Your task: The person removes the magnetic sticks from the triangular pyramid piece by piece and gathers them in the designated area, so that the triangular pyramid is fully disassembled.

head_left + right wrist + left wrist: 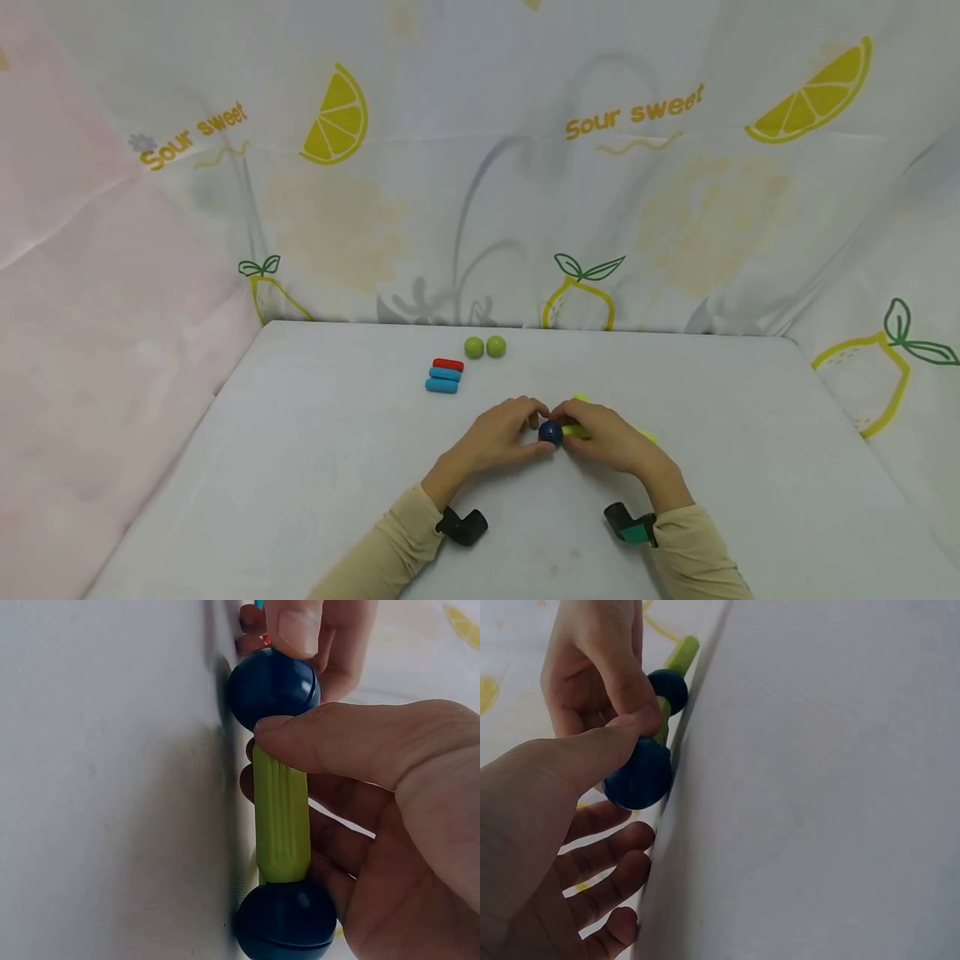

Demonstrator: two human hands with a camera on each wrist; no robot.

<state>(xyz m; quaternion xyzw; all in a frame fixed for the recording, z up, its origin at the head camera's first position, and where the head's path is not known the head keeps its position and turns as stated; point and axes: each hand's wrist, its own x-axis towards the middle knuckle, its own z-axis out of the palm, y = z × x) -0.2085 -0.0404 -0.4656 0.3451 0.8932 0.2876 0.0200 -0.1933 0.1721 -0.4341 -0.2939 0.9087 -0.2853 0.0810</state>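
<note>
A dark blue ball [551,432] sits between both hands, joined to one end of a ribbed yellow-green rod [281,814]. At the rod's other end is a second dark blue ball [286,922]. Beyond that ball, the left wrist view shows another yellow-green piece [682,654]. My left hand [498,437] holds the nearer ball, its thumb against it and its lower fingers spread. With thumb and fingers my right hand [611,437] grips the rod close to that ball, hiding much of the joined pieces in the head view. A yellow-green end [649,437] shows past the right hand.
Farther back on the white table [315,467] lie a red stick [448,365] and two blue sticks [442,386], side by side. Two green balls [474,347] rest behind them. A lemon-print curtain [480,167] rises at the table's far edge.
</note>
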